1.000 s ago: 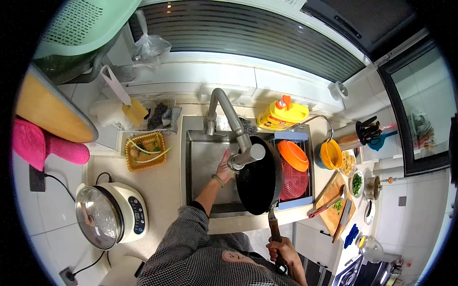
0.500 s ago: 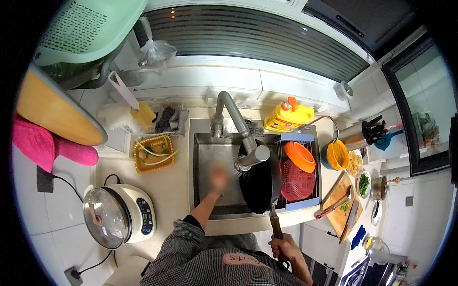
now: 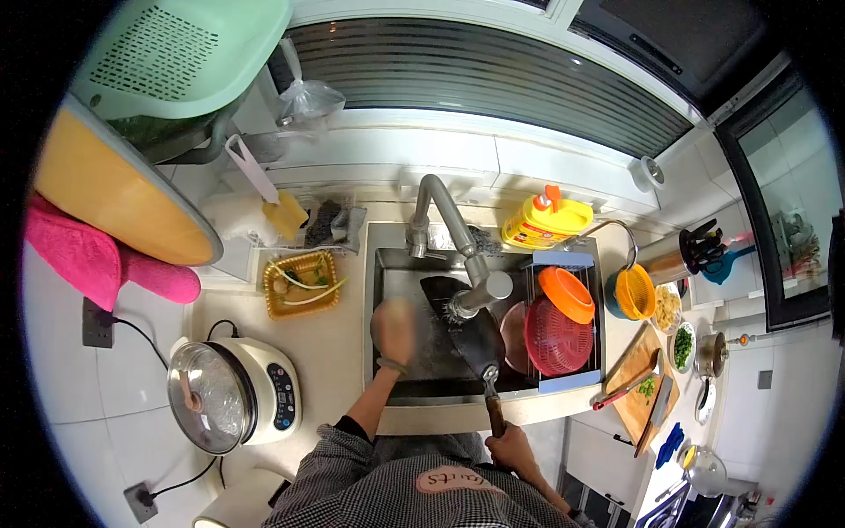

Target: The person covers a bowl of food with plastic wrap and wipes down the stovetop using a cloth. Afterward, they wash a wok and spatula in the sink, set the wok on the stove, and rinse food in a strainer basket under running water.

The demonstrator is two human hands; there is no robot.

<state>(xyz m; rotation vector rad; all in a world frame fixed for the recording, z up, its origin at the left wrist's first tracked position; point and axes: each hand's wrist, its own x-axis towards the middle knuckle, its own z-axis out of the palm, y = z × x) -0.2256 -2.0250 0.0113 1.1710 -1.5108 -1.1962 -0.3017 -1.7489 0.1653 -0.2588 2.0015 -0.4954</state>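
A black wok (image 3: 475, 341) is tipped on its side in the metal sink (image 3: 396, 280). My right hand (image 3: 513, 447) is wrapped round its wooden handle at the counter's front edge. Water runs onto the wok from the grey faucet (image 3: 449, 217) above it. To the wok's left, over the basin, is my left hand (image 3: 395, 339); blur hides its fingers and anything in them.
Right of the wok, a red colander (image 3: 556, 339) and an orange bowl (image 3: 568, 296) rest in a rack. A yellow bottle (image 3: 547, 222) stands behind. Left are a yellow basket (image 3: 304, 304) with scallions and an electric cooker (image 3: 255, 392). A cutting board (image 3: 635, 407) holds a knife.
The wok has turned from near upright to a steeper slant, showing a narrower side. My right hand has shifted slightly left and up with the handle. The whole view has shifted slightly.
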